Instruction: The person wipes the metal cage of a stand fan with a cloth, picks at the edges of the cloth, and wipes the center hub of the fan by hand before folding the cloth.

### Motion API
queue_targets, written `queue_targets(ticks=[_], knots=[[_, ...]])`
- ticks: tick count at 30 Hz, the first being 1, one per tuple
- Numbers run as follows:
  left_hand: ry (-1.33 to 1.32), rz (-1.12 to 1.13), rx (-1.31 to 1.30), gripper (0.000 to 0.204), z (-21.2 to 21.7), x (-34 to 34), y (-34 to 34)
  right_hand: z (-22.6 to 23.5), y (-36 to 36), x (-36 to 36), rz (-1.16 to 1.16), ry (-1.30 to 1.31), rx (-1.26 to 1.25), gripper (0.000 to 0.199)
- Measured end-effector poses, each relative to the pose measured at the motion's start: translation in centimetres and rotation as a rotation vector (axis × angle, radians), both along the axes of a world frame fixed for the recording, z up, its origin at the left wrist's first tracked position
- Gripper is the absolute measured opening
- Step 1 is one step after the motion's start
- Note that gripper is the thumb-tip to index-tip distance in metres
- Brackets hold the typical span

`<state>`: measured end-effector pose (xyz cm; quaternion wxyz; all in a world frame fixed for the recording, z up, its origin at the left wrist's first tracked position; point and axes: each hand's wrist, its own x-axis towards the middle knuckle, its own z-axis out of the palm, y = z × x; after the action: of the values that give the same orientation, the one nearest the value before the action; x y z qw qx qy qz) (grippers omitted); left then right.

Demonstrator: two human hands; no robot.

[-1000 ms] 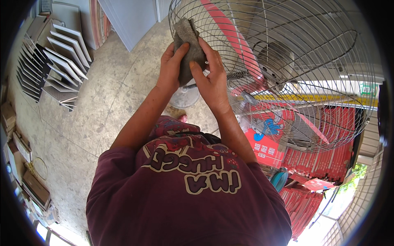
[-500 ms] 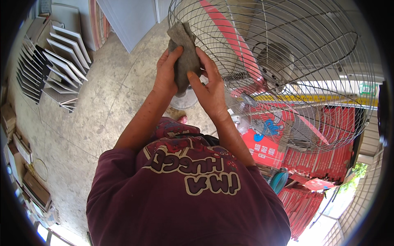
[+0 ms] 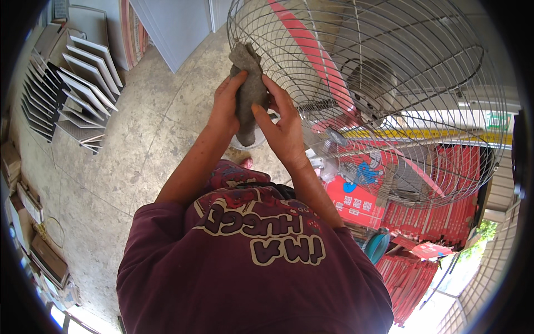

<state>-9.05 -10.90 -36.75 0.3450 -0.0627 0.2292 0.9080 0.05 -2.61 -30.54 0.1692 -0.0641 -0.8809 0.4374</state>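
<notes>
A damp-looking grey cloth (image 3: 252,94), twisted into a long bundle, is held upright before me between both hands. My left hand (image 3: 224,106) grips its left side, thumb pressed on the front. On the other side, my right hand (image 3: 283,125) closes round it with the thumb against the lower part. The cloth's lower end hangs over a pale round container (image 3: 260,137) on the floor, mostly hidden behind the cloth and my hands.
A large wire-caged fan (image 3: 361,106) with pink-red blades stands close to my right hand. Behind it are stacked red boxes (image 3: 434,217). At the left, a rack of tile-like panels (image 3: 83,83) stands on the concrete floor (image 3: 150,117). Large pale panels (image 3: 178,28) lean ahead.
The cloth has come down slightly, and its lower end now hangs further below my fingers. Both hands keep their grip and have lowered a little.
</notes>
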Motion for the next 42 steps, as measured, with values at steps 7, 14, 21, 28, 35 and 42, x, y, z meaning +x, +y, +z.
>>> queue_targets(ticks=[7, 14, 21, 28, 35, 42], knots=[[0.035, 0.165, 0.026, 0.027, 1.3, -3.8, -0.8, 0.2, -0.2, 0.4, 0.004, 0.051, -0.087, 0.052], [0.016, 0.097, -0.083, 0.029, 0.6, -4.1, -0.3, -0.1, -0.5, 1.0, 0.01, 0.028, -0.162, 0.051], [0.015, 0.124, -0.033, 0.03, 0.2, -2.8, -0.7, -0.5, -0.4, 1.8, 0.01, -0.005, -0.201, 0.05], [0.175, 0.257, 0.045, 0.035, 2.8, -6.5, -1.7, -0.6, -0.2, 2.9, -0.007, -0.008, -0.227, 0.049], [0.125, 0.151, -0.076, 0.04, 1.8, -6.8, -0.7, -0.7, -0.5, 3.4, -0.003, -0.043, -0.222, 0.049], [-0.003, -0.047, -0.231, 0.037, -1.8, -3.2, -0.5, -1.2, -0.8, 3.9, -0.009, -0.052, -0.255, 0.049]])
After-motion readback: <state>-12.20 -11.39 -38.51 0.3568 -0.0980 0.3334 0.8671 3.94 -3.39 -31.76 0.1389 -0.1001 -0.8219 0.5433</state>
